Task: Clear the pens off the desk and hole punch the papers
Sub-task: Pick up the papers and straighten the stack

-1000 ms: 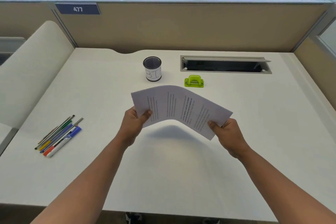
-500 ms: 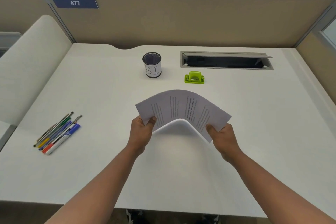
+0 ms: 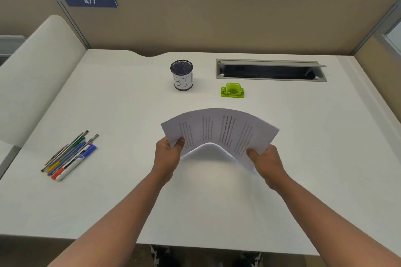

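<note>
Papers [image 3: 219, 130] now bowed tighter than half a second ago, held above the desk [image 3: 325, 158] — still short of the green punch [image 3: 232, 90]. Left hand [image 3: 168, 156] and right hand [image 3: 265, 161] each pinch a near corner. Thin, floppy stack; likely fans out — grip the side edges. Pens [image 3: 69, 156] untouched at left.

Lime-green hole punch [image 3: 232, 90] — black mesh cup [image 3: 181, 75], white desk [image 3: 130, 104].
</note>
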Demonstrator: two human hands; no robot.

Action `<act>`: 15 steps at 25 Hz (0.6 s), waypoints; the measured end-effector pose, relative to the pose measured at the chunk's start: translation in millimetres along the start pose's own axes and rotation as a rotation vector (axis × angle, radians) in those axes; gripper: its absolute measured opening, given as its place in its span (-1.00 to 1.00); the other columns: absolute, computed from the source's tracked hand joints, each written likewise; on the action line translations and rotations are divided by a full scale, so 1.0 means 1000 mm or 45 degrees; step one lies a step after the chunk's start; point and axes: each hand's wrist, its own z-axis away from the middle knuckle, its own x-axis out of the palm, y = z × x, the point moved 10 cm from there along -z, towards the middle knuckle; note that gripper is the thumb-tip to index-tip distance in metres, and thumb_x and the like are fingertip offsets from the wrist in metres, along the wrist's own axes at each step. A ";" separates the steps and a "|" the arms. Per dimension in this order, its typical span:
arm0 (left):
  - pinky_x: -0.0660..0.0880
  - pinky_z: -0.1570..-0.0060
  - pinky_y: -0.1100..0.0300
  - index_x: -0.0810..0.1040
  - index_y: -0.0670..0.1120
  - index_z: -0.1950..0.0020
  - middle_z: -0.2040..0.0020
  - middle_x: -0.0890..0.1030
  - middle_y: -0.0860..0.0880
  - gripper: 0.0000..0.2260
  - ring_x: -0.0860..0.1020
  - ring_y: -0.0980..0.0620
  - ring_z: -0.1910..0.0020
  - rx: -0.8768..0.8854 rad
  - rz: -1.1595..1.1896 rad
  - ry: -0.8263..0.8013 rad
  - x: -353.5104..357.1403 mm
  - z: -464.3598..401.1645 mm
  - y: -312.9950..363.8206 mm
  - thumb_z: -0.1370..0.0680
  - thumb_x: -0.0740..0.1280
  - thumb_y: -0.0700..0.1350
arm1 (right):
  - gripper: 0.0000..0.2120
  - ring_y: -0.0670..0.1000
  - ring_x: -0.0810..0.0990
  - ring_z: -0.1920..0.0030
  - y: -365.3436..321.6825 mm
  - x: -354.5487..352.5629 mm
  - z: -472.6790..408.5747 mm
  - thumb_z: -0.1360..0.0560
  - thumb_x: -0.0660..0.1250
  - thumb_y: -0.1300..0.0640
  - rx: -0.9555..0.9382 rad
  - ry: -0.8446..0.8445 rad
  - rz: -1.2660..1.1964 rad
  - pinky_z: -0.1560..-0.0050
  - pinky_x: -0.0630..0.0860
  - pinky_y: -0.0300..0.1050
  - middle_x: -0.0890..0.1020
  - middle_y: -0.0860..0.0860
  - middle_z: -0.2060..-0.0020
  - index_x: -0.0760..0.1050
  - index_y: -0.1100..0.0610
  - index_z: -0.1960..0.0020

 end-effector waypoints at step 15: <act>0.61 -0.08 -0.09 0.52 -0.07 -0.38 -0.25 0.67 -0.08 -0.67 0.64 -0.09 -0.21 -0.348 0.650 -0.232 0.028 0.003 -0.002 -0.63 0.29 -0.27 | -0.74 0.08 0.63 -0.07 -0.013 0.043 0.010 -0.46 0.40 0.31 0.207 -0.295 -1.008 -0.11 0.55 -0.04 0.69 0.07 -0.10 0.61 0.08 -0.11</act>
